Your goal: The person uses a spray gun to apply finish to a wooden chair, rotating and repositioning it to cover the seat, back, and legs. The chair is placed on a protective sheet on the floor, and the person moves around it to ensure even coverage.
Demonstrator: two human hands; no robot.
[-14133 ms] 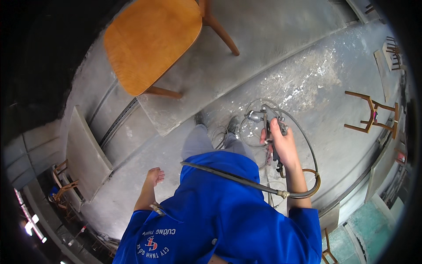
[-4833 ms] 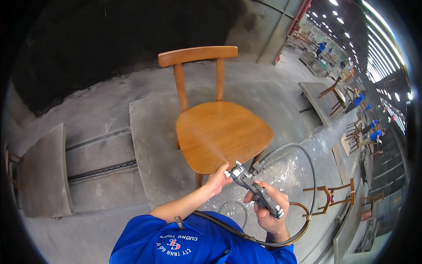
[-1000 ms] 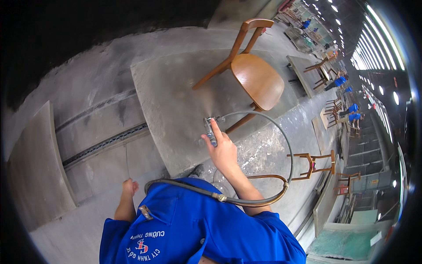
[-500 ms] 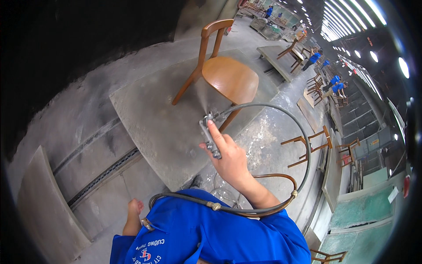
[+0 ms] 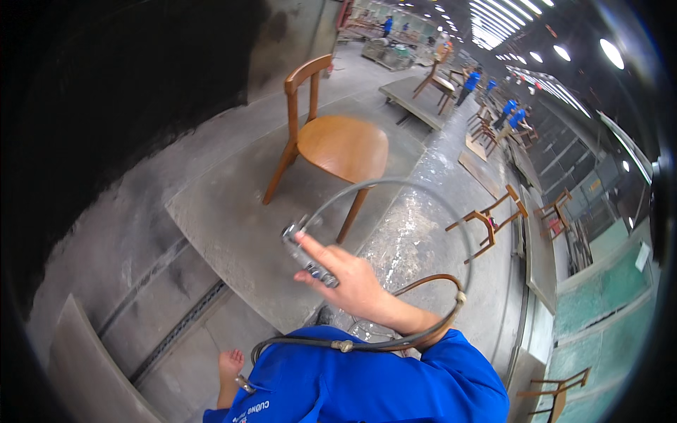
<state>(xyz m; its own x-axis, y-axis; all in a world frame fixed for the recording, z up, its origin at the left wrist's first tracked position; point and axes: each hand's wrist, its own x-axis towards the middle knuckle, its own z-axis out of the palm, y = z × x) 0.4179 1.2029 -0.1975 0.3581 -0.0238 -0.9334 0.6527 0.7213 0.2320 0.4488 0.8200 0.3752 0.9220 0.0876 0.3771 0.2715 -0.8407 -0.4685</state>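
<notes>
My right hand grips a metal spray gun, index finger stretched along it, nozzle aimed at a wooden chair. The chair has a round brown seat and a curved back, and stands upright on a grey slab platform ahead of me. A dark hose arcs from the gun, loops to my right and crosses my blue shirt. My left hand hangs low at my side, fingers loose, holding nothing.
Bare wooden chair frames stand on the spattered floor to the right, another chair at the lower right. Far back, people in blue work near a second platform. A grey board lies at the lower left.
The view has swung up, so the chair now sits higher and farther ahead. My right hand keeps the spray gun pointed at it; the left hand stays hanging.
</notes>
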